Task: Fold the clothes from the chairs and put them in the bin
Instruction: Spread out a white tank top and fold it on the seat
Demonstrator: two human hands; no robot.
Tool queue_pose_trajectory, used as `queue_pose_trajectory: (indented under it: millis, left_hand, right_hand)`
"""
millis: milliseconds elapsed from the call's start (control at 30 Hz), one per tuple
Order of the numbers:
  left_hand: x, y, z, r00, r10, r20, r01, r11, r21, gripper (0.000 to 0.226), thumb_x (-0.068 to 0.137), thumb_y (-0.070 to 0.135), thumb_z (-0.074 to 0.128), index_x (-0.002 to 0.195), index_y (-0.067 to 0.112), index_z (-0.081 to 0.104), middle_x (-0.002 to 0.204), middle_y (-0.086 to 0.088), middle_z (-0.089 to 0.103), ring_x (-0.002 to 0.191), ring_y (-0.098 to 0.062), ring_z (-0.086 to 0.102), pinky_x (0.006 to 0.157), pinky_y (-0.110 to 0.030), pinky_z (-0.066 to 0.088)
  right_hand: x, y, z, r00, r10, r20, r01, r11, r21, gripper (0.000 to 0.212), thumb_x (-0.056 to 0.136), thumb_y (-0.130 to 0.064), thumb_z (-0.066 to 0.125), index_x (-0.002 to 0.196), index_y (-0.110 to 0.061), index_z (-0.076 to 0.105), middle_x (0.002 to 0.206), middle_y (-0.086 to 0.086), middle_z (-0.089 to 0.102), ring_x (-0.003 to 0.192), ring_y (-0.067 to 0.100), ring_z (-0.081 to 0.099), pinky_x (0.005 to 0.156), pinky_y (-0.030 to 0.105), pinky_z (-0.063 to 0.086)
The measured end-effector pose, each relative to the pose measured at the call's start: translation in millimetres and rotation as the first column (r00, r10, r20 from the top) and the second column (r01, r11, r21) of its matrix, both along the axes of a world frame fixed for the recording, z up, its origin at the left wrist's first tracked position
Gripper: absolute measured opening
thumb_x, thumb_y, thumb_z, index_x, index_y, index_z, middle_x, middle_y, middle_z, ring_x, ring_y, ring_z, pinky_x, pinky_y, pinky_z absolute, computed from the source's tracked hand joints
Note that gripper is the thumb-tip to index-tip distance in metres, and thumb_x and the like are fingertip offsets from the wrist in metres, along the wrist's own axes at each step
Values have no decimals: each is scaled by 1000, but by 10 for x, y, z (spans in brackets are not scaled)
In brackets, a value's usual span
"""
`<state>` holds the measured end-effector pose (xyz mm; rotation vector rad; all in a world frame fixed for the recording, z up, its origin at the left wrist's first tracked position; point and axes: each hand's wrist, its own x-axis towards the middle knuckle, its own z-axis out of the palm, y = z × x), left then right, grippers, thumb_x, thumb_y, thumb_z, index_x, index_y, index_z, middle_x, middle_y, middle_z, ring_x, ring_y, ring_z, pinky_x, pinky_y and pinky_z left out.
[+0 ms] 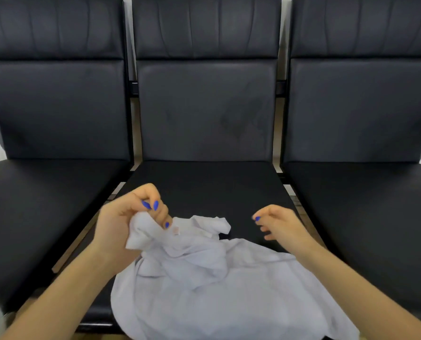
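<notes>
Head view; faces down-forward; close over chairs [205, 182]

We find no readable text, brand, number or sign anywhere in this view. The only candidate is a small white tag [176, 230] sewn on the pale shirt [204, 285], lying just at 4 o'clock from the left hand [130, 214] that grips the cloth; it carries faint reddish marks, too blurred for us to make out as letters or figures. The black chairs [205, 114] show us no logo or label.
</notes>
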<state>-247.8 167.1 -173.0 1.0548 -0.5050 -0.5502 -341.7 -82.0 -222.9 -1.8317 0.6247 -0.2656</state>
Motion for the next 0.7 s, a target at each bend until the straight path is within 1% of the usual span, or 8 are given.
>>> queue_pose_trajectory:
  millis: [67, 133, 200, 300, 367, 500, 567, 700]
  left_hand:
    - [-40, -20, -35, 992, -119, 40, 116, 991, 74, 24, 37, 19, 69, 51, 9, 52, 45, -4, 36, 43, -16, 34, 47, -26, 41]
    - [-77, -46, -59, 974, -220, 56, 209, 965, 161, 15, 45, 17, 60, 53, 6, 54, 45, -8, 38, 44, -19, 36, 47, -26, 42]
    - [-93, -71, -95, 947, -311, 74, 282, 922, 266, 15, 47, 17, 58, 56, 5, 57, 48, -11, 42, 46, -22, 39, 50, -26, 42]
    - [-97, -85, -132, 901, -407, 151, 315, 853, 416, 15, 48, 20, 56, 59, 12, 63, 54, -9, 55, 52, -20, 50, 57, -28, 45]
    - [-98, -53, -135, 871, -418, 258, 237, 818, 524, 18, 52, 25, 55, 63, 20, 68, 63, -4, 62, 62, -16, 56, 66, -26, 47]
    - [-56, 23, -142, 767, -313, 560, -187, 726, 662, 27, 70, 9, 55, 72, 33, 67, 77, 7, 61, 70, -9, 55, 64, -19, 42]
    - [-9, 78, -159, 705, -245, 666, -348, 698, 626, 42, 76, -8, 53, 74, 32, 66, 85, 13, 59, 78, -4, 56, 65, -13, 42]
    - [167, 227, -260, 657, -233, 717, -433, 661, 612, 64, 77, -19, 44, 87, 40, 65, 86, 9, 52, 85, -10, 53, 65, -14, 41]
  right_hand:
    - [69, 103, -94, 996, 91, -7, -90, 977, -195, 21, 92, -9, 54, 85, -26, 65, 99, -5, 63, 87, 7, 58, 71, 11, 44]
    - [171, 215, -137, 983, 182, 33, -164, 941, -297, 19, 95, -11, 52, 97, -27, 62, 110, -6, 58, 96, 3, 55, 79, 9, 43]
    - [298, 354, -130, 961, 275, 19, -250, 900, -356, 22, 97, -17, 50, 116, -25, 58, 118, -6, 53, 108, 8, 52, 93, 20, 43]
    - [477, 499, -102, 952, 272, -141, -307, 838, -451, 33, 95, -33, 52, 127, -26, 50, 120, -3, 50, 112, 16, 51, 95, 34, 46]
    - [555, 526, -113, 929, 203, -309, -336, 812, -477, 39, 89, -46, 56, 121, -24, 49, 115, -1, 53, 107, 20, 53, 90, 38, 48]
    - [556, 454, -95, 866, 164, -472, -334, 892, -304, 48, 82, -52, 64, 111, -17, 49, 94, -1, 55, 86, 16, 55, 67, 28, 44]
    - [514, 391, -74, 868, 206, -451, -355, 893, -277, 37, 83, -42, 67, 101, -13, 52, 84, -1, 55, 78, 16, 54, 62, 25, 39]
    - [432, 319, -128, 935, 258, -244, -293, 949, -117, 19, 81, -14, 70, 76, -10, 52, 69, 4, 53, 64, 16, 51, 60, 25, 42]
